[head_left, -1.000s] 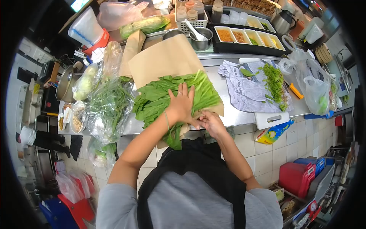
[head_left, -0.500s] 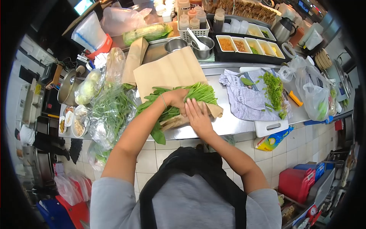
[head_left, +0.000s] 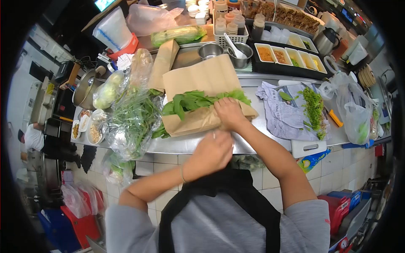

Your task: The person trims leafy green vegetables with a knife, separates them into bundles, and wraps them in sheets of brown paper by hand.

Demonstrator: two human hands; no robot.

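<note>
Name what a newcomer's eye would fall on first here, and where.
Probably the greens, front and centre on the counter, half wrapped in brown paper under the right hand. Next, perhaps, the colourful tubs at back right, then the orange handle right of the herbs.

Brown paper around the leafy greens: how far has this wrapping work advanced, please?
Looks done: the near side of the brown paper is folded up over part of the leafy greens.
In hand: the right hand is on the fold; the left hand, blurred, is nearby.
Probably left: closing the wrap, as its far side lies open and greens show between.
</note>
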